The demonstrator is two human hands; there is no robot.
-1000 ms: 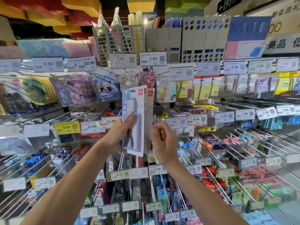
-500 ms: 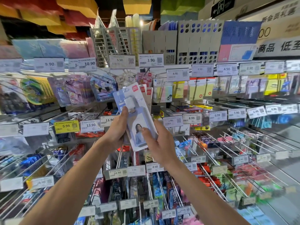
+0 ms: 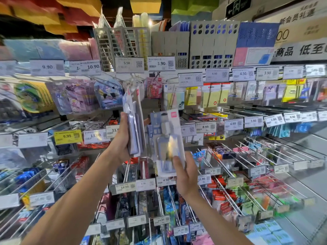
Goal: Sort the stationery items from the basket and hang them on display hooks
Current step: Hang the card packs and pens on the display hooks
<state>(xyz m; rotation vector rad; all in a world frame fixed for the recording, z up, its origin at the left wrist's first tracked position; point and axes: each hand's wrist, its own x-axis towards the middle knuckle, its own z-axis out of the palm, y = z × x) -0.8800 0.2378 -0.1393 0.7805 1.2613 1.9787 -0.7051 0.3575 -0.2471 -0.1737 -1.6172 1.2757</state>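
My left hand [image 3: 122,138] grips a small stack of blue-and-white blister packs [image 3: 133,121], held upright and seen nearly edge-on. My right hand [image 3: 184,174] holds a single pack with a blue badge holder [image 3: 166,140] by its lower end, thumb on the front, face toward me. The two are apart, side by side in front of the display wall. Its metal hooks [image 3: 228,170] stick out toward me with price tags at their tips. No basket shows in view.
Rows of hooks carry sticky notes [image 3: 190,98], cartoon pouches [image 3: 74,99] and red packs [image 3: 221,197]. Grey file holders [image 3: 203,46] stand on the top shelf. Some hooks at the right [image 3: 283,152] are bare.
My right hand has drawn one pack off the stack and moved it right and down. My left hand has turned the rest upright, edge-on.
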